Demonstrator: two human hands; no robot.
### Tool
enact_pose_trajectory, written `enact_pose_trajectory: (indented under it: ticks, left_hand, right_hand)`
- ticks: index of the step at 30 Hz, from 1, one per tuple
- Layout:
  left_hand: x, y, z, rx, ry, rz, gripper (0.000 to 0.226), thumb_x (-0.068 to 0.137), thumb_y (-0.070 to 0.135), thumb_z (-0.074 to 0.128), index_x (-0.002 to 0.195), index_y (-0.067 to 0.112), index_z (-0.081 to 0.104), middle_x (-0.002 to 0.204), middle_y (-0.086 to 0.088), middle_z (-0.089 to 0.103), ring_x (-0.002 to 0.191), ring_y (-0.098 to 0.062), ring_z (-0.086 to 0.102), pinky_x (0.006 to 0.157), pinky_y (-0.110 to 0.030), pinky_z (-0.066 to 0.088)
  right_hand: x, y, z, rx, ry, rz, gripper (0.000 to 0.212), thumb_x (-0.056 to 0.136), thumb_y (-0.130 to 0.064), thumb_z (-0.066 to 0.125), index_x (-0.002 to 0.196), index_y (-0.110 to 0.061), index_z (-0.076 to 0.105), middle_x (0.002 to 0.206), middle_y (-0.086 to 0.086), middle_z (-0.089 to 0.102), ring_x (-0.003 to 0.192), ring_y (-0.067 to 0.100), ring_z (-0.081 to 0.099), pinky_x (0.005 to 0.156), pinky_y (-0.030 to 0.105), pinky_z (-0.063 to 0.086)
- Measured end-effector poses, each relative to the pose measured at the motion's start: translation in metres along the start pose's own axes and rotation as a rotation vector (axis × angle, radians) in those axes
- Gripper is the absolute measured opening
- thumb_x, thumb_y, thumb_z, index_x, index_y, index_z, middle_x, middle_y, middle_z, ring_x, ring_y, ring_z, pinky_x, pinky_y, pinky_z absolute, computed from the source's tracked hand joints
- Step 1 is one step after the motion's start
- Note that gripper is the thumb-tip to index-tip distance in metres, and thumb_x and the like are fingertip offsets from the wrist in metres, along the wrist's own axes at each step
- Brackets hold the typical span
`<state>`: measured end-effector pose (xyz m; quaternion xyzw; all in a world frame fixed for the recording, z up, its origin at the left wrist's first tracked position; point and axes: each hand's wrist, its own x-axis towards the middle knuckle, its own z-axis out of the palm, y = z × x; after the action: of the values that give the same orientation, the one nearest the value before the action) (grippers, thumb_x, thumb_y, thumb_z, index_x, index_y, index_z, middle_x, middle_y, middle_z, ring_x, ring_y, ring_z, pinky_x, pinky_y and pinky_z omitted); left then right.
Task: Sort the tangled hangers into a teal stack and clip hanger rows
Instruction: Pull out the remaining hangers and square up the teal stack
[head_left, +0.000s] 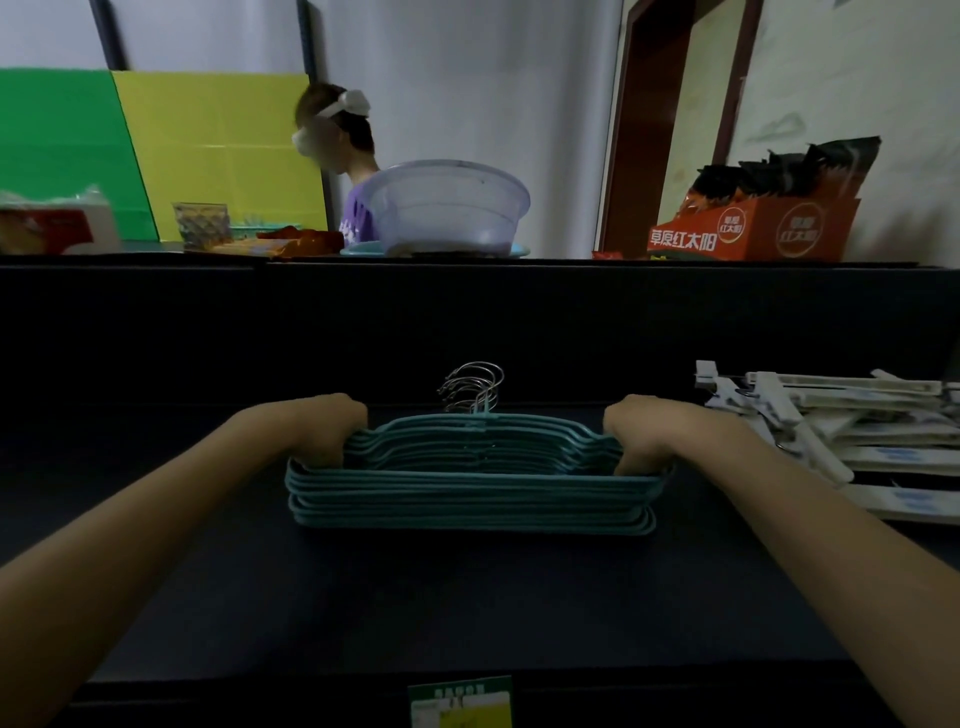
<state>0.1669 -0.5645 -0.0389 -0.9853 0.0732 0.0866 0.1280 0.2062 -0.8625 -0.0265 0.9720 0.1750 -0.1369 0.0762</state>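
A stack of several teal hangers (470, 496) lies on the dark shelf surface (415, 597), metal hooks (475, 387) pointing away from me. My left hand (327, 428) grips the stack's left shoulder and my right hand (641, 434) grips its right shoulder, fingers curled down into the hangers. White clip hangers (852, 431) lie in a loose pile to the right, just beyond my right wrist.
A dark raised ledge (467, 301) runs behind the shelf. On it stand a translucent basin (447, 208), a glass cup (201, 223) and an orange snack box (753, 228). A person (343, 156) stands behind the ledge. A green label (460, 701) marks the shelf's front edge.
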Motion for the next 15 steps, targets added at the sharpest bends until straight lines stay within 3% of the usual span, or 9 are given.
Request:
enact_pose_trajectory:
  ticks: [3, 5, 8, 11, 15]
  left_hand:
    - [-0.003, -0.001, -0.003, -0.032, -0.028, -0.036, 0.031, 0.083, 0.018, 0.062, 0.060, 0.025, 0.041, 0.069, 0.008, 0.048, 0.070, -0.013, 0.051, 0.068, -0.026, 0.047]
    - [-0.010, -0.008, -0.008, -0.146, -0.115, -0.057, 0.027, 0.083, 0.022, 0.064, 0.062, 0.025, 0.048, 0.069, 0.008, 0.053, 0.065, -0.008, 0.054, 0.060, -0.021, 0.046]
    - [-0.022, -0.018, -0.013, -0.346, -0.232, -0.022, 0.018, 0.085, 0.022, 0.063, 0.068, 0.021, 0.059, 0.072, 0.004, 0.062, 0.064, -0.007, 0.061, 0.057, -0.018, 0.050]
    - [-0.025, -0.017, -0.013, -0.345, -0.201, -0.010, 0.018, 0.088, 0.018, 0.059, 0.071, 0.013, 0.061, 0.069, 0.003, 0.061, 0.060, -0.006, 0.061, 0.055, -0.018, 0.050]
    - [-0.022, -0.012, -0.009, -0.227, -0.109, -0.038, 0.037, 0.089, 0.017, 0.058, 0.053, 0.020, 0.050, 0.057, 0.005, 0.052, 0.049, -0.007, 0.051, 0.056, -0.024, 0.051]
  right_hand:
    - [0.000, 0.003, 0.000, 0.027, -0.014, -0.008, 0.028, 0.086, -0.020, 0.063, 0.064, -0.013, 0.047, 0.069, 0.004, 0.049, 0.058, 0.018, 0.052, 0.047, 0.022, 0.042]
    - [-0.005, 0.006, -0.003, 0.085, -0.045, -0.024, 0.025, 0.085, -0.025, 0.065, 0.067, -0.011, 0.055, 0.068, 0.003, 0.054, 0.057, 0.015, 0.055, 0.047, 0.020, 0.044]
    - [-0.016, 0.010, -0.012, 0.205, -0.030, -0.069, 0.024, 0.080, -0.029, 0.071, 0.090, -0.008, 0.071, 0.078, 0.003, 0.067, 0.067, 0.012, 0.064, 0.052, 0.016, 0.049]
    - [-0.020, 0.010, -0.014, 0.186, 0.022, -0.098, 0.022, 0.080, -0.024, 0.070, 0.098, -0.011, 0.072, 0.080, 0.000, 0.067, 0.069, 0.009, 0.064, 0.052, 0.015, 0.047]
    - [-0.019, 0.007, -0.010, 0.070, 0.093, -0.106, 0.019, 0.082, -0.025, 0.068, 0.097, -0.014, 0.072, 0.075, -0.004, 0.063, 0.067, 0.007, 0.059, 0.054, 0.017, 0.042]
